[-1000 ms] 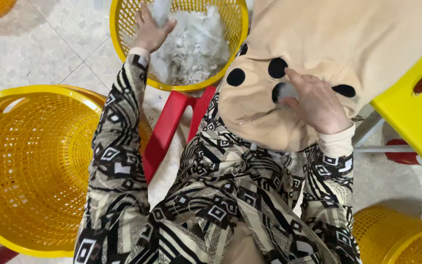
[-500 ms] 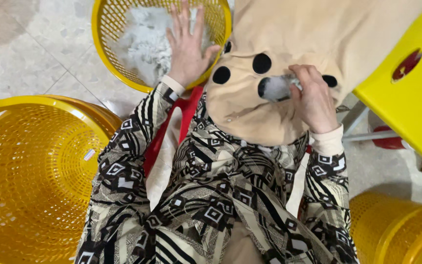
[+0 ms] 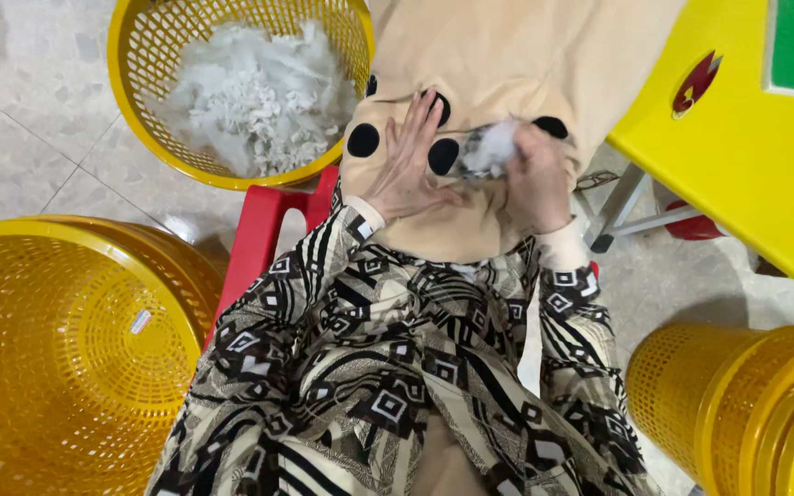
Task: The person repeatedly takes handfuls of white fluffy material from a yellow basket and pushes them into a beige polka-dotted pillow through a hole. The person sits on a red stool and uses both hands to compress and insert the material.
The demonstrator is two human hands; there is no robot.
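Below, the left hand (image 3: 408, 158) lies open and flat on a beige fabric piece with black round spots (image 3: 498, 64); just beside it the right hand (image 3: 537, 174) pinches a tuft of white fluffy stuffing (image 3: 492, 149), partly hiding its fingers

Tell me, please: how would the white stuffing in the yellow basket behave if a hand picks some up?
The stuffing looks wispy and loose, so it is probably very light and floppy. A tuft would likely tear off, as the small clump at the right hand suggests. It seems soft, not fragile, and unlikely to roll.
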